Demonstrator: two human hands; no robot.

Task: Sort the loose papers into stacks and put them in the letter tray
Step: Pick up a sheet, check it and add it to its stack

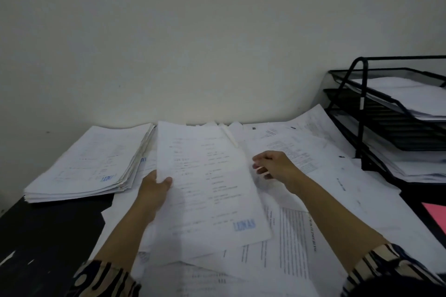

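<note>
White stamped sheet point(207, 183) was pinched by the left hand point(154, 188); the right hand point(275, 164), loosely curled, held nothing. Best squared onto the matching stack point(94, 164).

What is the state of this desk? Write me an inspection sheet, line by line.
Surface: dark desk, mostly covered by paper.
Job's things: neat stack at far left; loose papers spread over the centre and right; black letter tray at right, paper already in its tiers.
Clutter: pink sheet at the right edge; a white pen-like object on the papers, too blurred to be sure.
Hands: left hand grips a stamped sheet by its left edge; right hand over the loose papers, fingers curled, grip unclear.
Cables: nothing seen.
Surroundings: plain pale wall behind the desk.
</note>
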